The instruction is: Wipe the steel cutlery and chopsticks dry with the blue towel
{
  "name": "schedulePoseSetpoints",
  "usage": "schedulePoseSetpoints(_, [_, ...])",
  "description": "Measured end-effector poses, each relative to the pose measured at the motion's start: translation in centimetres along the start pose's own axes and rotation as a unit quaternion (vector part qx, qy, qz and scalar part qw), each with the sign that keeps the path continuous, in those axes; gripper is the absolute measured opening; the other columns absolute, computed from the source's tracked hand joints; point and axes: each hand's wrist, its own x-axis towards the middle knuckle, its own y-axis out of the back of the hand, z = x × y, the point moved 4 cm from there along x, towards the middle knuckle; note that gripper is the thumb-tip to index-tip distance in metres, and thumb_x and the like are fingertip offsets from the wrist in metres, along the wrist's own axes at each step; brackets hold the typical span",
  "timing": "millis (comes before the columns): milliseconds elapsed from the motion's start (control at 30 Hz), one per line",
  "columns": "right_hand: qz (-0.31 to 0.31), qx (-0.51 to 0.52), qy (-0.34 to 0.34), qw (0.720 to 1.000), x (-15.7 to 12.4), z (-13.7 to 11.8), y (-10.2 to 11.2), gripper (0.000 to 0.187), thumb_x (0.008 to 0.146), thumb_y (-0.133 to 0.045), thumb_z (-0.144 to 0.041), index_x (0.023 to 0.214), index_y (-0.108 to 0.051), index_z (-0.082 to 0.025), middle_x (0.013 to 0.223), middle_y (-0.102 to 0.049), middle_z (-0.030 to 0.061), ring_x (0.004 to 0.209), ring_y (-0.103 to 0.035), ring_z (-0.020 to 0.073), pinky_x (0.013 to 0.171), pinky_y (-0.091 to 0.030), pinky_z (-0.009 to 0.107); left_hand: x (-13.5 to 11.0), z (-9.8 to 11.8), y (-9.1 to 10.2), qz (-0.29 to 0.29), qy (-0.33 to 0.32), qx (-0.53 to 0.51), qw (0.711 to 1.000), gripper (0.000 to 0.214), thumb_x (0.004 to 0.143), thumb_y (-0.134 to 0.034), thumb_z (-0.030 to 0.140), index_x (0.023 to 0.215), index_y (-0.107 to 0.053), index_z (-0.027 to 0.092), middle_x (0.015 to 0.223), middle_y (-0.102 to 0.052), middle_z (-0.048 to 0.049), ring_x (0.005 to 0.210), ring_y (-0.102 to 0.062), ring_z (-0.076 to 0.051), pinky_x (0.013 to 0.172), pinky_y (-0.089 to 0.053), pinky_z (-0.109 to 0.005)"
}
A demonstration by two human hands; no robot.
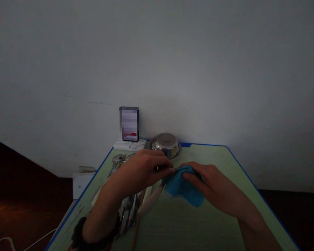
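Observation:
My right hand (205, 181) grips a blue cloth (187, 188), its thumb pressed on top and a fold hanging over the table. My left hand (149, 167) is closed in a pinch at the cloth's left edge; what lies between its fingertips is too small and dark to make out. A pale handle (151, 203) slants below my left hand, its dark upper end running behind the cloth. Under my left forearm lie several metal utensils (128, 211), partly hidden by the arm. A ladle-like round metal head (117, 158) shows beyond the wrist.
An upside-down metal bowl (165, 141) stands at the table's back edge by the wall. Left of it, a phone (130, 123) leans upright on a white stand (122, 144). The green table (211, 223) has a blue rim. A white box (81, 184) sits beyond its left side.

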Motion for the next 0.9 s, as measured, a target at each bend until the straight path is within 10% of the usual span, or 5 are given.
schedulePoseSetpoints(367, [0.123,-0.048,0.001,0.991,0.5,-0.1,0.7,0.02,0.089,-0.039,-0.031,0.083,-0.054,-0.019,0.076,-0.062,0.0004,0.066,-0.056,0.0134,0.063,-0.038,0.027,0.6,0.3,-0.6,0.052,0.043,-0.062,0.996,0.018,0.085,-0.048,0.032,0.089,-0.058,0.017,0.074,-0.061,0.0003,0.066,-0.055,-0.01,0.062,-0.042,-0.02])
schedulePoseSetpoints(667, [0.297,-0.055,-0.078,0.95,0.0,1.3,1.9,0.026,0.086,-0.041,-0.038,0.079,-0.055,-0.017,0.053,-0.051,-0.0028,0.046,-0.047,0.011,0.046,-0.032,0.024,-0.5,0.4,-1.7,-0.141,0.09,-0.114,0.979,0.033,0.09,-0.032,0.042,0.087,-0.051,0.016,0.065,-0.06,0.0011,0.056,-0.055,-0.01,0.054,-0.04,-0.02])
schedulePoseSetpoints(900, [0.298,0.0,-0.082,0.951,0.0,2.5,2.8,0.029,0.088,-0.037,-0.039,0.091,-0.057,-0.018,0.06,-0.057,-0.001,0.05,-0.051,0.0118,0.045,-0.036,0.022,-0.9,-0.4,-1.5,-0.102,0.1,-0.028,0.989,0.034,0.09,-0.03,0.038,0.082,-0.055,0.016,0.07,-0.059,-0.0012,0.064,-0.055,-0.014,0.058,-0.039,-0.024])
